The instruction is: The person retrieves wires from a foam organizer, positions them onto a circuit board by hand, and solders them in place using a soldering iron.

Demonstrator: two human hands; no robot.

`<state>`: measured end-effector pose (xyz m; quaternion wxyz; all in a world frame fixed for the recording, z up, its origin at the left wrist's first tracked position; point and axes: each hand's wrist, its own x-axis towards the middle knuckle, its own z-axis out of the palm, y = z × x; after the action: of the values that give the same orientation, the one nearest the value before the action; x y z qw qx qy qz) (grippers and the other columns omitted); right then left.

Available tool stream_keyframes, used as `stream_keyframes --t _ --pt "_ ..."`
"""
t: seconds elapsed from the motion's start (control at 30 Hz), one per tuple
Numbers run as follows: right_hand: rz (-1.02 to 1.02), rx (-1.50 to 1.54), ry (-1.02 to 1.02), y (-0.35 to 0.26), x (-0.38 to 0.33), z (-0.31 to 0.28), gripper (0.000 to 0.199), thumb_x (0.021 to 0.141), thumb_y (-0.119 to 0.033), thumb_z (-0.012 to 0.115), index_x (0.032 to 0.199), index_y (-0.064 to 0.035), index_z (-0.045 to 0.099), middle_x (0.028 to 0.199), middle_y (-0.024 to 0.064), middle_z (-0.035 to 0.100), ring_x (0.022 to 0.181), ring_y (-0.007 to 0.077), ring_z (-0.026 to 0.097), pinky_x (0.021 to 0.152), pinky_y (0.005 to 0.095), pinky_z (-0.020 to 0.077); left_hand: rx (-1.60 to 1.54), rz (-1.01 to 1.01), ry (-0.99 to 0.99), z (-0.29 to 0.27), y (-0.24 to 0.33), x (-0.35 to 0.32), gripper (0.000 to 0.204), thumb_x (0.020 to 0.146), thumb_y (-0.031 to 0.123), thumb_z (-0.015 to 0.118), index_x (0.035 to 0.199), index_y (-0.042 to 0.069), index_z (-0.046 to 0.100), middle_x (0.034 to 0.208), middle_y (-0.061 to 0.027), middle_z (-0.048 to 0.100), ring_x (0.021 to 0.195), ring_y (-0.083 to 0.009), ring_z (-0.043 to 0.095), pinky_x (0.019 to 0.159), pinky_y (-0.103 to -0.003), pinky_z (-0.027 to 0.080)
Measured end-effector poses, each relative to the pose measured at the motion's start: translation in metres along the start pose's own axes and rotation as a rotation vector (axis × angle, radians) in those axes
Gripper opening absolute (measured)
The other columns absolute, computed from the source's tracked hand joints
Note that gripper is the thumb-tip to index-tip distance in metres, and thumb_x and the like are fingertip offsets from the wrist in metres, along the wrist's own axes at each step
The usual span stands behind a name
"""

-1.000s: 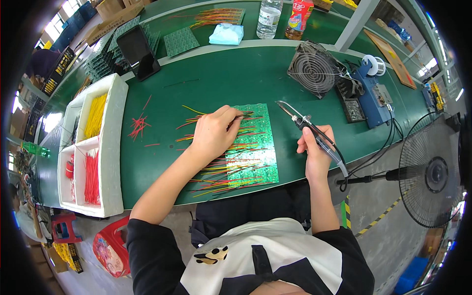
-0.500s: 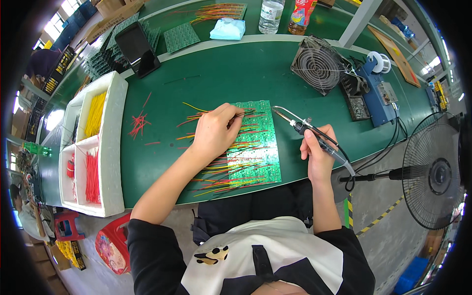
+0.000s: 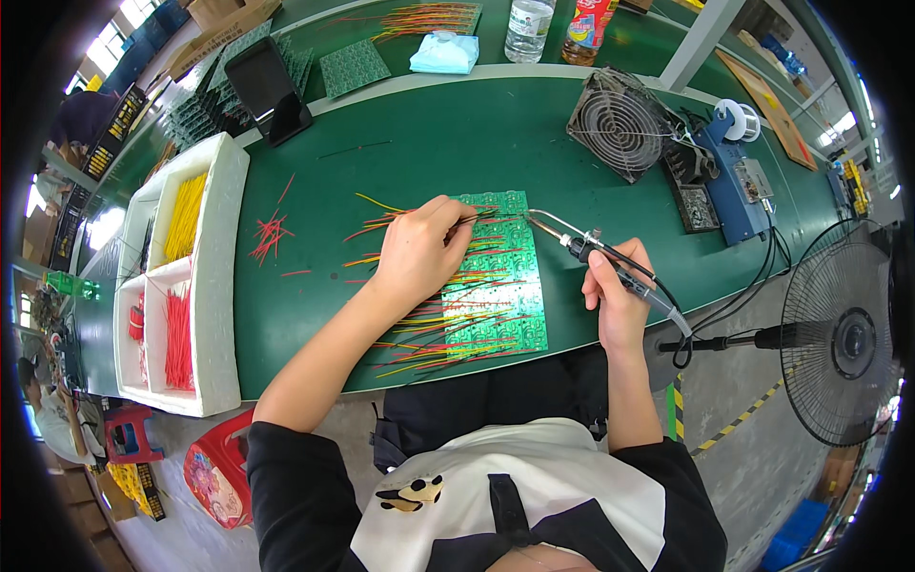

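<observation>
Right hand (image 3: 621,294) gripping the soldering iron (image 3: 581,249); left hand (image 3: 424,250) pinching what looks like dark wire (image 3: 488,215) over the green circuit board (image 3: 520,272), flat on the bench (image 3: 467,133). Light, stiff, probably fragile, that board: best taken by its bare right edge.

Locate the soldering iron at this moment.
In the head view, the soldering iron is right of centre, held in the right hand, its tip near the upper right of the green circuit board.

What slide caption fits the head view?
Left hand over wires on a green circuit board; right hand holding a soldering iron.
</observation>
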<state>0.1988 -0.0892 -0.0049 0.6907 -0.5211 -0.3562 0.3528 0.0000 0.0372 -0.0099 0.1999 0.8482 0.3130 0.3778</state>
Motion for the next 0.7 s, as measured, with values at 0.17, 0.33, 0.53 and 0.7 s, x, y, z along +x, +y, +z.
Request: stream_keyframes --t 0.17,0.33,0.53,0.7 --pt "0.004 0.015 0.012 0.0 0.0 -0.002 0.019 0.083 -0.008 0.062 0.078 -0.0051 0.043 0.057 0.0063 0.054 0.042 0.007 0.046 0.039 0.0183 0.0355 0.009 0.008 -0.005 0.0 0.0 0.0 0.008 0.077 0.003 0.061 0.085 0.001 0.062 0.072 -0.0087 0.059 0.055 -0.0192 0.058 0.051 -0.028 0.047" --pt "-0.036 0.116 0.06 0.0 0.0 -0.005 0.018 0.084 -0.008 0.061 0.078 -0.0054 0.044 0.057 0.0065 0.053 0.043 0.0084 0.046 0.038 0.0194 0.0351 0.005 -0.001 -0.012 0.0 0.001 0.0 0.008 0.077 0.003 0.061 0.084 0.001 0.062 0.073 -0.0089 0.059 0.055 -0.019 0.058 0.052 -0.028 0.047" --pt "-0.112 0.054 0.198 -0.003 0.008 -0.013 0.016 0.085 -0.011 0.061 0.082 -0.0047 0.046 0.059 0.0045 0.052 0.045 0.0071 0.043 0.043 0.0189 0.0341 0.016 -0.026 -0.027 -0.001 0.001 0.0 0.01 0.078 0.004 0.061 0.087 0.001 0.061 0.074 -0.0089 0.06 0.056 -0.0185 0.058 0.053 -0.028 0.048" --pt "-0.164 0.053 0.291 -0.003 0.022 -0.023 0.017 0.085 -0.012 0.061 0.083 -0.005 0.046 0.06 0.0044 0.052 0.046 0.0074 0.045 0.043 0.0193 0.0347 0.058 -0.027 -0.058 -0.009 0.008 0.005 0.01 0.078 0.004 0.06 0.088 0.002 0.061 0.074 -0.0093 0.06 0.058 -0.0189 0.06 0.054 -0.029 0.048"
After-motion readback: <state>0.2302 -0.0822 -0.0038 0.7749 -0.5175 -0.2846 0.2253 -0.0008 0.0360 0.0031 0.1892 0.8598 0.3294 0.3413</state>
